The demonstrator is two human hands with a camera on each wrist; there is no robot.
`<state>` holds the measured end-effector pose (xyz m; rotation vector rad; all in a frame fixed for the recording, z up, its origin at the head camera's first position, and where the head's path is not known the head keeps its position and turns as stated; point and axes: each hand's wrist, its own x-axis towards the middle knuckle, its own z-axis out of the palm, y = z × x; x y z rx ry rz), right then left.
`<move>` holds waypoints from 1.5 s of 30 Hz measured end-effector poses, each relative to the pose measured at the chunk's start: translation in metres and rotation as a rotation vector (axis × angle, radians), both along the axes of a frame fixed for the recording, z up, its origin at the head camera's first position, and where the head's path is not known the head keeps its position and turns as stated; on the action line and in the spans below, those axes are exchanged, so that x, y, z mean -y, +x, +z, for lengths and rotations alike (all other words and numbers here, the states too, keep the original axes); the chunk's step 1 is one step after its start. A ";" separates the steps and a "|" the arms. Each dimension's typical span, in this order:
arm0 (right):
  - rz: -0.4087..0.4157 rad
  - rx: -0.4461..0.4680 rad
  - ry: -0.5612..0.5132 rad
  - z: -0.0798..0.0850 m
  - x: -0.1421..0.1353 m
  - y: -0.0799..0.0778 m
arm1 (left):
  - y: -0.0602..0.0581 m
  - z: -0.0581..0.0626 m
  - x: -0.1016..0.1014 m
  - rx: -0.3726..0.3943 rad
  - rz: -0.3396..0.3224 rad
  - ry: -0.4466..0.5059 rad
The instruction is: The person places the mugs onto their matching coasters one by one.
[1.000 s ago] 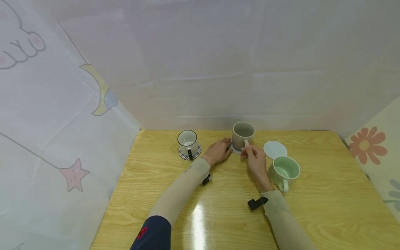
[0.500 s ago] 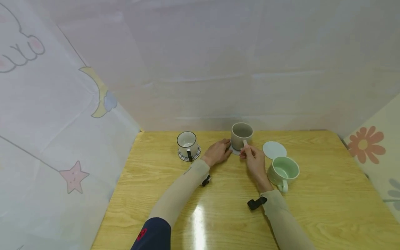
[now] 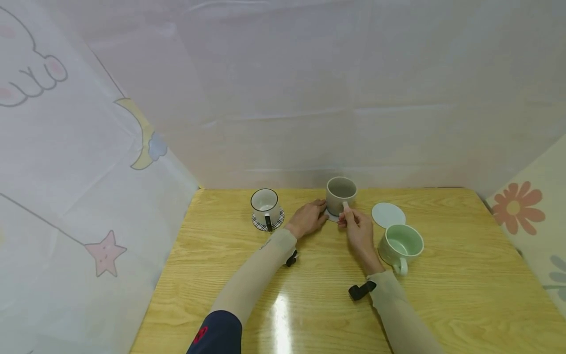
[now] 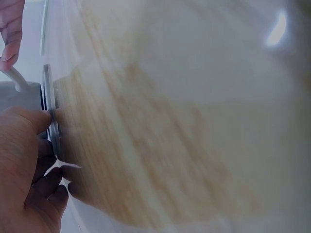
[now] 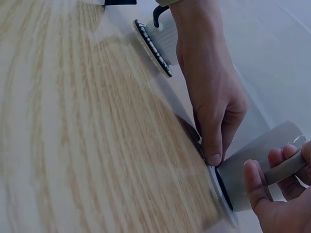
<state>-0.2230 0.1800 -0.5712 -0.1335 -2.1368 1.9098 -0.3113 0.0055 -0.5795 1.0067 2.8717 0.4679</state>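
Note:
A grey-brown mug (image 3: 337,200) stands on a round grey coaster (image 3: 333,216) near the table's back edge. My right hand (image 3: 360,235) pinches its handle (image 5: 285,168) between thumb and fingers, as the right wrist view shows. From the left, my left hand (image 3: 306,220) reaches to the coaster, its thumb (image 4: 38,118) pressing at the coaster's edge beside the mug's base. The other fingers of that hand rest low by the table. To the right of my right hand stands a pale green mug (image 3: 401,242), close to a round white coaster (image 3: 388,215).
A white mug (image 3: 265,205) with a black rim and handle stands on a checked coaster (image 3: 280,221) at the left. The wooden table (image 3: 318,305) ends at a sheet-covered wall (image 3: 283,123), with more printed sheets at both sides.
The grey-brown mug and my right hand have shifted very slightly left. My left hand stays at the coaster, and the other mugs have not moved.

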 end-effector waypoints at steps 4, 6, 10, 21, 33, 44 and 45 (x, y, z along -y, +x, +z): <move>-0.010 -0.001 0.003 -0.001 0.001 -0.001 | 0.000 0.000 0.000 -0.003 -0.003 0.000; -0.015 0.004 0.006 -0.001 0.002 0.000 | -0.001 -0.001 0.000 -0.001 -0.003 0.000; -0.023 0.018 0.013 -0.001 0.002 0.000 | -0.001 -0.002 0.000 0.005 0.002 0.003; -0.028 0.006 0.007 -0.004 0.002 -0.001 | -0.002 -0.002 0.000 -0.001 0.008 0.008; -0.011 0.002 0.014 -0.004 0.001 0.000 | -0.002 0.000 0.001 0.005 0.006 0.006; -0.044 0.003 0.084 -0.006 0.002 0.001 | -0.001 0.001 0.000 0.020 0.014 0.023; -0.048 -0.007 0.087 -0.007 0.003 0.001 | -0.001 0.001 0.000 0.021 0.013 0.024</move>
